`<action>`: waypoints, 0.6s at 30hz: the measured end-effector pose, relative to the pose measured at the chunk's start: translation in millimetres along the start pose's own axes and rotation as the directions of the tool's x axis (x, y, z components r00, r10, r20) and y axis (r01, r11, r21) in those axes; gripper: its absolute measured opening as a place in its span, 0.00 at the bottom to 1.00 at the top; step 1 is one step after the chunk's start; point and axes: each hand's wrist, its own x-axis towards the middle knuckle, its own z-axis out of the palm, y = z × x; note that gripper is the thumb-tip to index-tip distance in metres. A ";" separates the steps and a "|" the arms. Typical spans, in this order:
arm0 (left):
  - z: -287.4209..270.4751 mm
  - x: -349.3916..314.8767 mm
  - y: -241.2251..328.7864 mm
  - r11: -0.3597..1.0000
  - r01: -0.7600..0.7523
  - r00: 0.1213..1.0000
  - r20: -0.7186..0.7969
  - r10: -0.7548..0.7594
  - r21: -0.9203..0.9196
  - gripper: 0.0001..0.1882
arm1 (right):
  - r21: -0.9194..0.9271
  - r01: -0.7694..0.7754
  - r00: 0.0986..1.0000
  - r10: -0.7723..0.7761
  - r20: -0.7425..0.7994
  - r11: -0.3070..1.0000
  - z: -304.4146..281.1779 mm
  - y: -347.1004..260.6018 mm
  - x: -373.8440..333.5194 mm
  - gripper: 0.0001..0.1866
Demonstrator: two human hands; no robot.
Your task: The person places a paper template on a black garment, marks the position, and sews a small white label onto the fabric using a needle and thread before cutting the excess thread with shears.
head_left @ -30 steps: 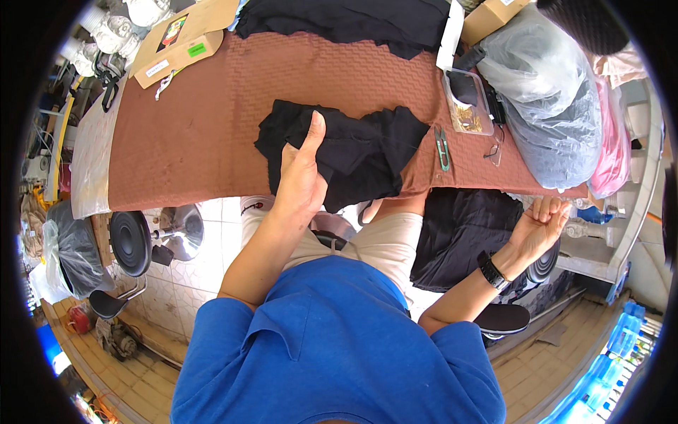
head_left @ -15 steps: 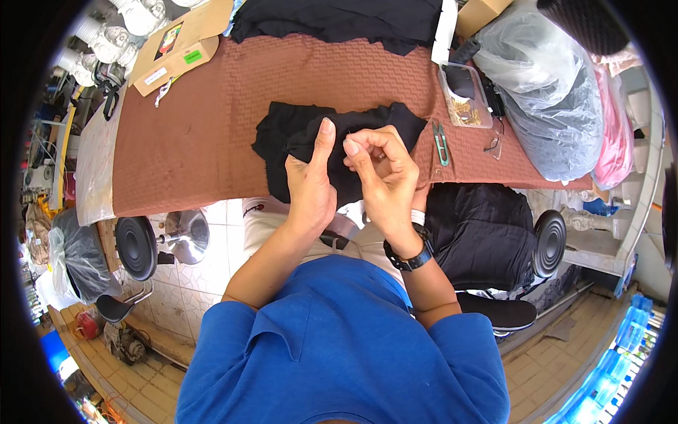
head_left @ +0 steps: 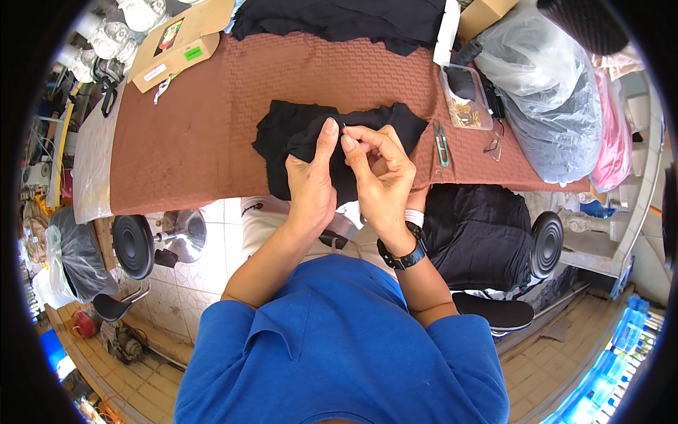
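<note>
A piece of black cloth (head_left: 286, 127) lies bunched at the near edge of the table, partly hanging over it. My left hand (head_left: 311, 180) is closed on its middle, thumb on top and fingers hidden beneath the fabric. Close beside that thumb, my right hand (head_left: 381, 169) pinches a thin, needle-like pin (head_left: 344, 126) between thumb and forefinger. Its other fingers are curled in. The pin's tip is too small to tell whether it touches the cloth.
Thread snips (head_left: 441, 145) lie to the right, below a clear plastic box (head_left: 467, 113) of small gold-coloured pieces. Another black cloth (head_left: 339, 21) spreads across the far side of the brown tablecloth (head_left: 183, 141). Cardboard (head_left: 176, 53) sits at far left, stuffed plastic bags (head_left: 544, 106) at right.
My right hand has shifted slightly left, bringing the pin nearer my left thumb. The left hand keeps its hold on the cloth, almost unmoved.
</note>
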 end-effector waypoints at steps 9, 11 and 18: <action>10.9 -1.0 5.4 1.000 -0.006 0.998 -0.068 0.007 0.016 0.10 | 0.029 -0.015 1.000 0.015 0.015 0.999 -0.3 -0.1 -0.1 0.09; 11.7 -1.1 6.0 1.000 -0.008 0.998 -0.068 0.009 0.018 0.10 | 0.023 -0.015 1.000 0.015 0.017 1.000 0.0 -2.1 0.2 0.09; 12.4 -0.8 6.2 1.000 0.005 0.998 -0.062 -0.005 -0.008 0.10 | 0.033 -0.029 0.999 0.029 0.014 0.999 -0.2 -1.8 0.6 0.09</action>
